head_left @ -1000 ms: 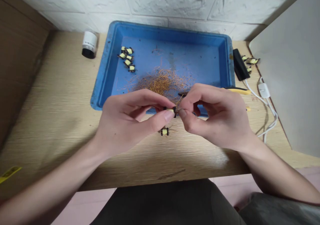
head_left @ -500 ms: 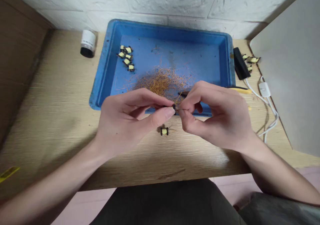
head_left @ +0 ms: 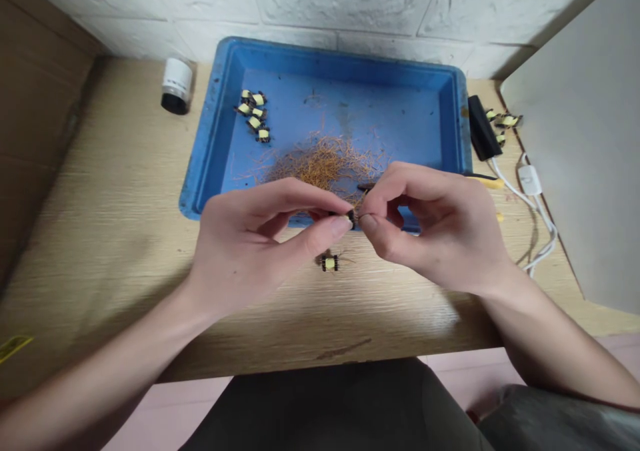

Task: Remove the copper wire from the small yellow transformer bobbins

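My left hand (head_left: 255,244) pinches a small yellow-taped transformer bobbin (head_left: 351,219) between thumb and fingertips, above the front rim of a blue plastic tray (head_left: 320,54). My right hand (head_left: 430,231) closes its thumb and forefinger on the bobbin's other end, hiding most of it. Below my hands, a similar bobbin (head_left: 329,262) lies on the wooden desk (head_left: 115,237). A tangle of fine copper wire (head_left: 323,164) lies in the tray just beyond my fingers. Several more bobbins (head_left: 253,114) are grouped at the tray's left.
Yellow-handled pliers (head_left: 485,183) lie beyond my right hand. Right of the tray are a black box (head_left: 483,127), several bobbins (head_left: 507,121) and a white cable with an inline switch (head_left: 530,180). A white-and-black bottle (head_left: 176,85) stands at the back left, against a white brick wall (head_left: 350,4).
My fingers have shifted slightly on the bobbin, and my right hand has rotated a little. The head view has tilted slightly. The bobbin on the desk and those in the tray have not moved.
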`<state>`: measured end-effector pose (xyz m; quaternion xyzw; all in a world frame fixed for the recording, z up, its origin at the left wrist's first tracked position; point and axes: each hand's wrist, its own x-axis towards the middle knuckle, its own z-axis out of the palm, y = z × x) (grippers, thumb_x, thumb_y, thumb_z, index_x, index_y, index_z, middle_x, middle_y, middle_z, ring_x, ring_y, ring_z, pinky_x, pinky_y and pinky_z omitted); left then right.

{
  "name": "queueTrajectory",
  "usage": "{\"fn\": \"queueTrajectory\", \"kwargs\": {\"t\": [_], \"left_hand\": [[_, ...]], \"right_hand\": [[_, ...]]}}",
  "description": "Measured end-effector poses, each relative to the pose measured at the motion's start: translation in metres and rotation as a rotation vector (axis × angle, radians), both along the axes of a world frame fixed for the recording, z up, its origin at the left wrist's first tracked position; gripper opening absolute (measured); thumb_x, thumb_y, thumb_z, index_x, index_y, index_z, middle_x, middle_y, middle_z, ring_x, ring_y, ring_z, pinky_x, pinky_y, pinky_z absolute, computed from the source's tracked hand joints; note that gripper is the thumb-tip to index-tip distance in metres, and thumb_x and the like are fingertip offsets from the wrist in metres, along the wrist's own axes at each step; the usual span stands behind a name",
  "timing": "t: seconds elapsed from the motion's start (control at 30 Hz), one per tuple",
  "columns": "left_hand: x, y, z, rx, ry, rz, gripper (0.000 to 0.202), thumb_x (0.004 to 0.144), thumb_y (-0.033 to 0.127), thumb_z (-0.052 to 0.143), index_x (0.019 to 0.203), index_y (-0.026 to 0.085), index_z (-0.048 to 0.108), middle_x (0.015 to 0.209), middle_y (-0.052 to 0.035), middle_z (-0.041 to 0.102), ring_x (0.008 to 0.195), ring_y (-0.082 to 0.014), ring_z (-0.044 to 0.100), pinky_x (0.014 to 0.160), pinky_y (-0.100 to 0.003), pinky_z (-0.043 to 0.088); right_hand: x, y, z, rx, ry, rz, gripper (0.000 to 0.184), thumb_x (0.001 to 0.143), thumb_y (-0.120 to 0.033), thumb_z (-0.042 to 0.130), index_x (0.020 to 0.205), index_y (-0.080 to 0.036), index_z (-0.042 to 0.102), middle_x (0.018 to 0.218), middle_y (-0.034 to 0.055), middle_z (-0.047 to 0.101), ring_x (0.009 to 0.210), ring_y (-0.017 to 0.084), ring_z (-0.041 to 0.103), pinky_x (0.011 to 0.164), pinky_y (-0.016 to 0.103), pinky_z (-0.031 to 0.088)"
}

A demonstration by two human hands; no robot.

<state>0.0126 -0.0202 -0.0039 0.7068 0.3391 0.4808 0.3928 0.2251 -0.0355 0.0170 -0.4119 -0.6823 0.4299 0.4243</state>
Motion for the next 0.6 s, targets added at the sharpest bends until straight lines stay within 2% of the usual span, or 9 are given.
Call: {"fn": "queueTrajectory", "kwargs": {"t": [0.1, 0.17, 0.37, 0.6], "left_hand": [[-0.0003, -0.0004, 0.001, 0.016, -0.003, -0.016, 0.03, 0.084, -0.003, 0.081, 0.098, 0.023, 0.084, 0.088, 0.0071, 0.085, 0.075, -0.0047, 0.078, 0.076, -0.007, 0.062], [-0.0011, -0.0007, 0.0012, 0.017, -0.002, -0.017, 0.03, 0.084, -0.003, 0.082, 0.098, 0.024, 0.084, 0.088, 0.0072, 0.085, 0.076, -0.0054, 0.079, 0.075, -0.008, 0.062], [-0.0035, -0.0035, -0.0007, -0.035, 0.059, -0.024, 0.025, 0.09, 0.009, 0.083, 0.101, 0.032, 0.084, 0.09, 0.0078, 0.085, 0.072, -0.0113, 0.078, 0.06, -0.023, 0.059], [-0.0011, -0.0076, 0.0027, -0.111, 0.084, -0.009, 0.027, 0.092, 0.014, 0.083, 0.102, 0.039, 0.084, 0.09, 0.009, 0.085, 0.074, -0.0163, 0.079, 0.061, -0.031, 0.06]], "right_hand": [[0.0005, 0.0001, 0.0003, -0.056, 0.025, 0.015, 0.02, 0.086, -0.005, 0.071, 0.078, -0.022, 0.064, 0.075, -0.0043, 0.062, 0.068, 0.011, 0.055, 0.062, 0.029, 0.043], [0.0012, 0.0002, 0.0009, -0.107, 0.044, 0.023, 0.02, 0.086, -0.006, 0.072, 0.078, -0.023, 0.065, 0.074, -0.0046, 0.062, 0.067, 0.011, 0.054, 0.061, 0.029, 0.043], [0.0043, 0.0016, 0.0048, -0.257, 0.076, 0.059, 0.019, 0.086, -0.007, 0.075, 0.079, -0.023, 0.067, 0.069, -0.006, 0.061, 0.063, 0.011, 0.051, 0.058, 0.029, 0.04], [0.0056, 0.0021, 0.0064, -0.281, 0.081, 0.077, 0.019, 0.086, -0.006, 0.077, 0.079, -0.022, 0.068, 0.067, -0.0074, 0.057, 0.061, 0.01, 0.046, 0.059, 0.03, 0.037]]}}
